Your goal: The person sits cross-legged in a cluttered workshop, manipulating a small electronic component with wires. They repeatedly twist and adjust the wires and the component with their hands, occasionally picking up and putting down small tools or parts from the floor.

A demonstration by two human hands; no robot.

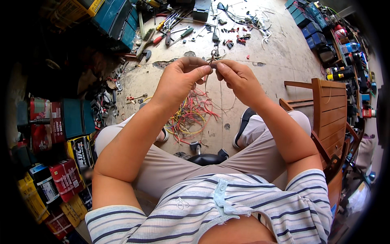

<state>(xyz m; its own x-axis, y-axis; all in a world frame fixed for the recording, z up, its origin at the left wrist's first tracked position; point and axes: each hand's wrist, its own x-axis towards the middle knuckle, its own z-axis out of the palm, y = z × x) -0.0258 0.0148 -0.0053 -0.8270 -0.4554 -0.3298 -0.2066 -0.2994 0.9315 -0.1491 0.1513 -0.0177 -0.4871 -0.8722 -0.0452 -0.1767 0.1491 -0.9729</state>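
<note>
Both hands are raised in front of me, their fingertips meeting around a thin brownish wire (206, 84). My left hand (181, 77) is closed in a pinch on it, thumb against forefinger. Just beside it, my right hand (237, 77) pinches the same spot with its fingers curled. A small dark loop-shaped piece (213, 53) sticks up between the fingertips; whether it belongs to the wire, I cannot tell. Below the hands, on the floor, lies a tangle of red, yellow and green wires (191, 114).
Pliers and screwdrivers (168, 37) lie on the floor ahead, beside small red and black parts (242, 39) and scraps of white cable. Boxes (67, 179) are stacked at my left. A wooden chair (330, 110) stands at my right, before crowded shelves.
</note>
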